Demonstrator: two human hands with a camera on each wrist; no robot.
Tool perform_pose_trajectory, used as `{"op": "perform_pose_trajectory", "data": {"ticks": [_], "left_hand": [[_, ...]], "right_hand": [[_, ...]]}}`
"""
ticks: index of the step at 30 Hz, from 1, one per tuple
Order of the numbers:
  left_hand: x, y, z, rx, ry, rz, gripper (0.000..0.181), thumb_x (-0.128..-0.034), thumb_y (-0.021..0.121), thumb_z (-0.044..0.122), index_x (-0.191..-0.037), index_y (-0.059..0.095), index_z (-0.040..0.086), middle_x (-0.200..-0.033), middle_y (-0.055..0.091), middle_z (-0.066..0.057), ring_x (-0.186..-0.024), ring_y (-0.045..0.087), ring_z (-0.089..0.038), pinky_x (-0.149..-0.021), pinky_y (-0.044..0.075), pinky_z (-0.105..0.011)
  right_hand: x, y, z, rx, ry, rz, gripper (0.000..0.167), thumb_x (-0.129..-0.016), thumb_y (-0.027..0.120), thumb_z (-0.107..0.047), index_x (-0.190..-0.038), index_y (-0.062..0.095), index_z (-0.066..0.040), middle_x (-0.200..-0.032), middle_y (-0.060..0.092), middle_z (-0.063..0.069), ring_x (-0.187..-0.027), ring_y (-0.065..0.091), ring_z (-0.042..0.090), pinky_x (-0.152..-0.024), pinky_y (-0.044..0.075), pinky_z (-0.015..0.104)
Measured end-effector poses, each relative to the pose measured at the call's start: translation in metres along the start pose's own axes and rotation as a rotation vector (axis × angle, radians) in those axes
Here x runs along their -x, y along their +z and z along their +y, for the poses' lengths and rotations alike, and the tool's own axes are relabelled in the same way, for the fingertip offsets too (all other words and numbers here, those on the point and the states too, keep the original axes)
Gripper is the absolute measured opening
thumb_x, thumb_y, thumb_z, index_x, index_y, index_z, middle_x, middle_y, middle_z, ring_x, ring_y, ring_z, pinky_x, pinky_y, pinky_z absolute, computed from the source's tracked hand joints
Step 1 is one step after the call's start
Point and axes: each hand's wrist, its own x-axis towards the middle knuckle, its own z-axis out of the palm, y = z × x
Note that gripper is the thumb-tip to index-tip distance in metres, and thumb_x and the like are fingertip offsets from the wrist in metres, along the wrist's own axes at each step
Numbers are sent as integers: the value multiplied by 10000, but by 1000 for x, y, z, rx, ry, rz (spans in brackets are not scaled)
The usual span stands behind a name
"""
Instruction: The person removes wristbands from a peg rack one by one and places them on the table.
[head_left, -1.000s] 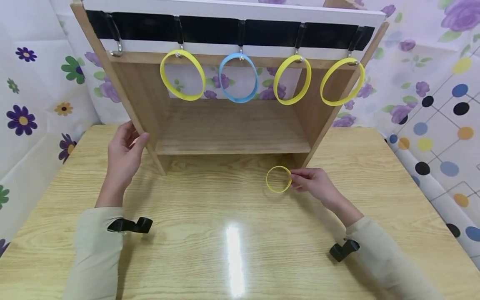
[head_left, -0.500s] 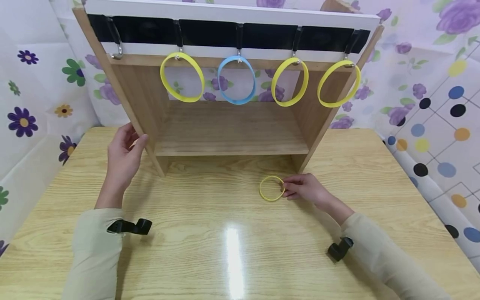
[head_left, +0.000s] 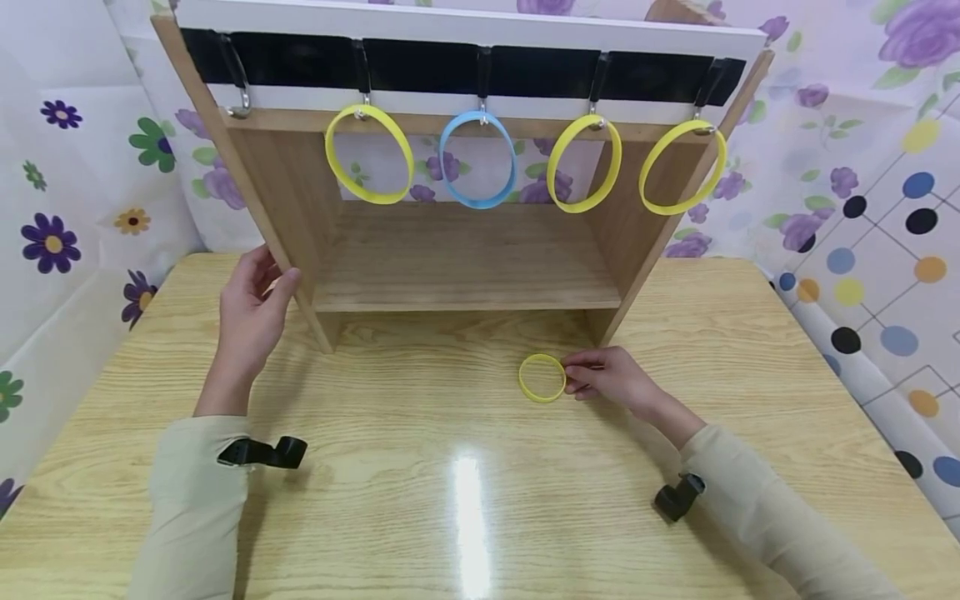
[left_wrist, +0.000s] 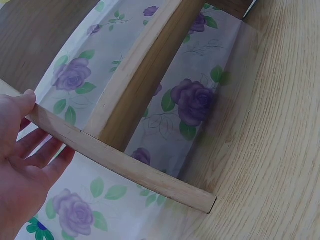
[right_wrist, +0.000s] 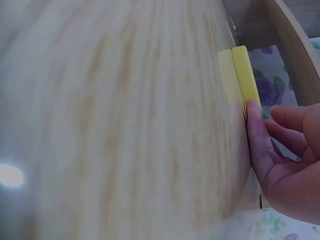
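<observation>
The left hand [head_left: 253, 317] grips the front edge of the wooden rack's left side panel [head_left: 247, 196]; the left wrist view has the thumb on one face of the panel [left_wrist: 125, 167] and the fingers on the other. A yellow ring [head_left: 522, 385] lies flat on the table in front of the rack's right leg. At its right edge is the right hand [head_left: 618, 382]. In the right wrist view one fingertip touches the end of the ring [right_wrist: 244, 72], while the other fingers of the hand [right_wrist: 290, 155] stand apart from it.
Hooks along the rack's top bar [head_left: 420, 67] hold several rings, among them a blue ring [head_left: 444, 179] and a yellow ring [head_left: 408, 158]; the leftmost hook [head_left: 242, 100] bears none. The wooden table [head_left: 360, 500] spreads in front, with patterned sheeting [head_left: 60, 308] around it.
The right hand has moved left and nearer the person, bringing the yellow ring down flat on the table; its fingers have loosened. The left hand keeps its grip on the panel.
</observation>
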Motion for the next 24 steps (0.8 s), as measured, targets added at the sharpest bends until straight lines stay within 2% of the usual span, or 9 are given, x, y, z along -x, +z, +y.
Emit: {"op": "perform_pose_trajectory", "data": {"ticks": [6, 12, 17, 24], "left_hand": [[-1, 2, 1, 15, -9, 3, 433, -970, 571, 83, -1383, 464, 7, -1236, 549, -46, -1152, 529, -133, -960, 442, -271], [-1, 1, 2, 0, -15, 11, 432, -973, 565, 78, -1384, 458, -3, -1225, 552, -48, -1152, 531, -131, -966, 441, -277], [-1, 0, 0, 1, -19, 15, 430, -974, 557, 65, -1386, 455, -1, -1233, 548, -48, -1156, 529, -133, -966, 441, -278], [-2, 1, -1, 19, -9, 14, 423, -966, 569, 57, -1372, 470, -5, -1214, 555, -34, -1153, 533, -137, -970, 443, -295]], "right_hand": [[1, -1, 0, 6, -5, 1, 311, -967, 536, 6, -1225, 540, 180, -919, 674, 183, -787, 670, 188, -717, 567, 318], [3, -4, -7, 57, -6, 64, 301, -984, 519, -30, -1218, 564, 153, -1000, 670, 238, -836, 682, 242, -739, 565, 342], [5, -1, -22, 62, -58, 92, 329, -990, 516, -63, -1231, 547, 160, -1089, 634, 289, -930, 670, 306, -807, 548, 373], [9, 11, -53, 65, -153, 100, 320, -992, 521, -93, -1232, 576, 111, -1122, 613, 296, -1000, 623, 416, -865, 507, 500]]}}
